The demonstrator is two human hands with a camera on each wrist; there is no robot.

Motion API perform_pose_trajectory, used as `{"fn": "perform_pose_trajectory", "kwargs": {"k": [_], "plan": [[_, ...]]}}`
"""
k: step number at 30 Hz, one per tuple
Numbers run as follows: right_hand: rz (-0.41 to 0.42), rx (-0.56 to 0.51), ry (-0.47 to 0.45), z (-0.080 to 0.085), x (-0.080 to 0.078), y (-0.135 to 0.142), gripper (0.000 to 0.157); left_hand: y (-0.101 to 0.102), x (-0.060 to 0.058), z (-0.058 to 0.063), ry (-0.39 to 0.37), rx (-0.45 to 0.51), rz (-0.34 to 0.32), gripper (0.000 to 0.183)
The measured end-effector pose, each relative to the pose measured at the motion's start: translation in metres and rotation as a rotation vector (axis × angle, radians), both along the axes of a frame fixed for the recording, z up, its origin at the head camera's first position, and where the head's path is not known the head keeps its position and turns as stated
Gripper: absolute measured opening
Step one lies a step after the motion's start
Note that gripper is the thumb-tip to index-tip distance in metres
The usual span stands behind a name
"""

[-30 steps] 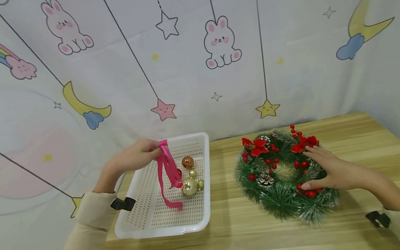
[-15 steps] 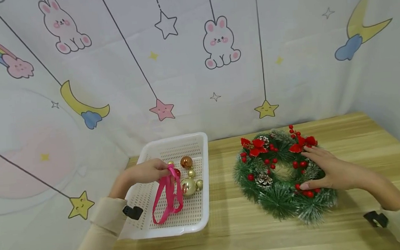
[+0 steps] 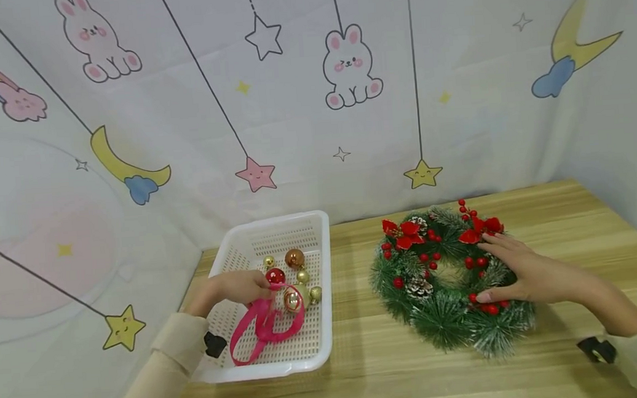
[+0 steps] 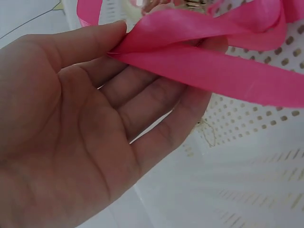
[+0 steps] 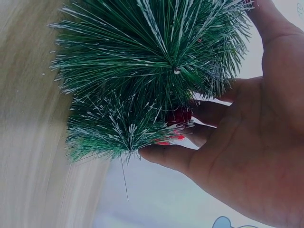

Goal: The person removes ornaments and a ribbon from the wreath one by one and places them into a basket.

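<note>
My left hand (image 3: 249, 287) is low over the white plastic basket (image 3: 329, 284), holding a pink ribbon (image 4: 199, 57) between thumb and fingers. Loops of the ribbon (image 3: 267, 335) hang and lie against the perforated basket floor. Beside them sit a red ball ornament (image 3: 274, 276), a copper one (image 3: 294, 258) and several gold ones, the largest partly behind the ribbon. On the right, my right hand (image 3: 534, 273) rests with spread fingers on the edge of a green Christmas wreath (image 3: 443, 323). Its fingertips touch a red poinsettia (image 3: 484, 229); the thumb lies by red berries (image 3: 491, 308).
Both basket and wreath stand on a wood-grain table (image 3: 363, 368), with a strip of bare tabletop between them. A white curtain (image 3: 303, 132) printed with rabbits, stars and moons hangs behind and to the left. Pinecones (image 3: 419, 287) and another poinsettia (image 3: 404, 233) decorate the wreath.
My left hand has come down and toward me over the basket, lowering the ribbon so that its loops spread inside. More ornaments now show behind it. The right hand stays on the wreath.
</note>
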State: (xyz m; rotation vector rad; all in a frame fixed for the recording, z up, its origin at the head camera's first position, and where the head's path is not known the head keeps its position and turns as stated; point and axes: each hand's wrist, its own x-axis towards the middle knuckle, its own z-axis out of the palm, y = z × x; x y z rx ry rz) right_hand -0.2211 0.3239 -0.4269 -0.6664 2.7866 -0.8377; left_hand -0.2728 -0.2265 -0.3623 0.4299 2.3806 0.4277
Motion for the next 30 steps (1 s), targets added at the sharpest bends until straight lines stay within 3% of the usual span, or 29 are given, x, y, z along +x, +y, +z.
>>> {"fn": "perform_pose_trajectory", "kwargs": {"k": [4, 9, 19, 25, 30], "plan": [[0.002, 0.005, -0.002, -0.001, -0.001, 0.001, 0.103, 0.005, -0.002, -0.008, -0.062, -0.037, -0.046, 0.032], [0.004, 0.01, -0.004, 0.0, -0.003, 0.002, 0.102, 0.012, -0.003, -0.014, -0.071, -0.109, -0.053, 0.03], [0.018, 0.033, 0.028, 0.004, -0.006, 0.004, 0.1, 0.02, 0.004, -0.004, 0.033, -0.179, -0.038, 0.043], [0.022, 0.045, 0.049, 0.011, -0.005, 0.009, 0.095, 0.018, 0.011, 0.001, 0.108, -0.22, 0.011, 0.035], [0.002, 0.053, 0.103, 0.019, -0.004, 0.014, 0.087, 0.014, 0.016, 0.01, 0.156, -0.198, 0.003, 0.026]]}}
